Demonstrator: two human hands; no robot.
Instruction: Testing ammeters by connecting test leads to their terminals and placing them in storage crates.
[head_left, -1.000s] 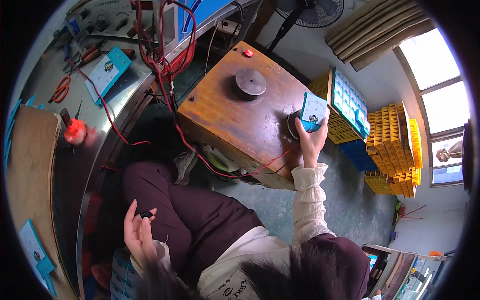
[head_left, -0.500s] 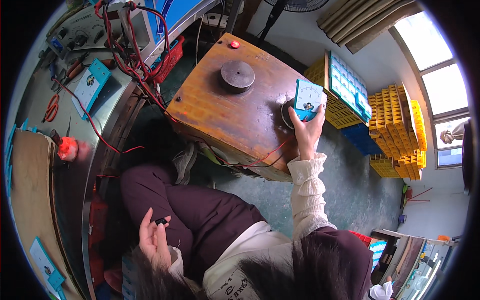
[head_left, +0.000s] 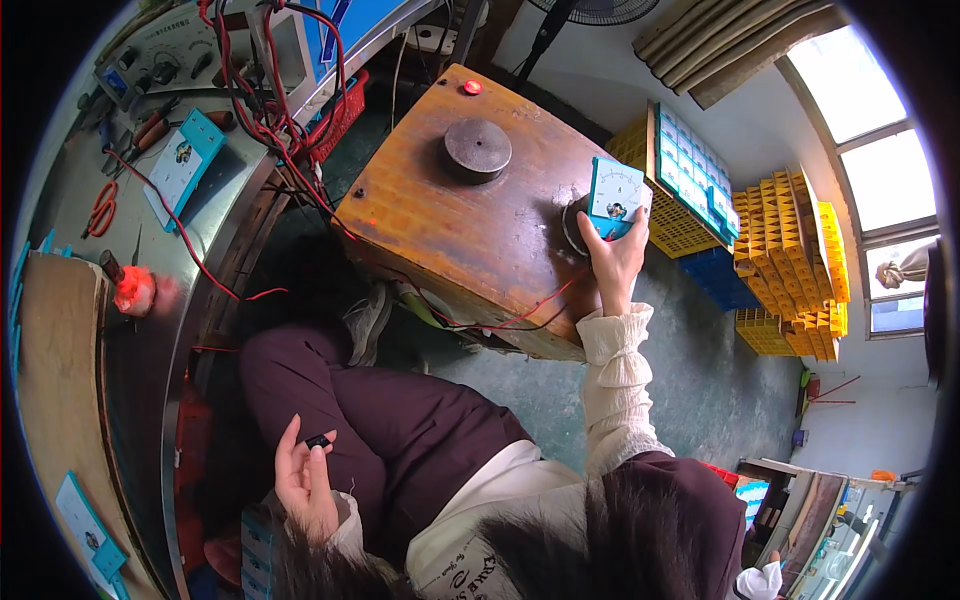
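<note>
My right hand [head_left: 617,252] grips the lower edge of a teal panel meter [head_left: 619,188] with a white dial. The meter rests against a dark round metal disc [head_left: 574,226] at the right end of a worn wooden box [head_left: 400,215]. Close above my thigh, my left hand [head_left: 305,478] pinches a small black part [head_left: 318,441] between thumb and fingers; its exact kind is too small to make out. A second round metal disc [head_left: 477,150] sits toward the box's far side, near a lit red button [head_left: 472,87].
On the metal bench [head_left: 130,210] at left lie another teal meter [head_left: 184,170], orange-handled scissors [head_left: 103,208] and red wires [head_left: 190,245]. Yellow crates [head_left: 785,255] and a tray of meters [head_left: 690,170] stand at right. Red and black leads run along the box's near edge.
The view has shifted very slightly. Both hands keep their holds, and the meter stays at the disc.
</note>
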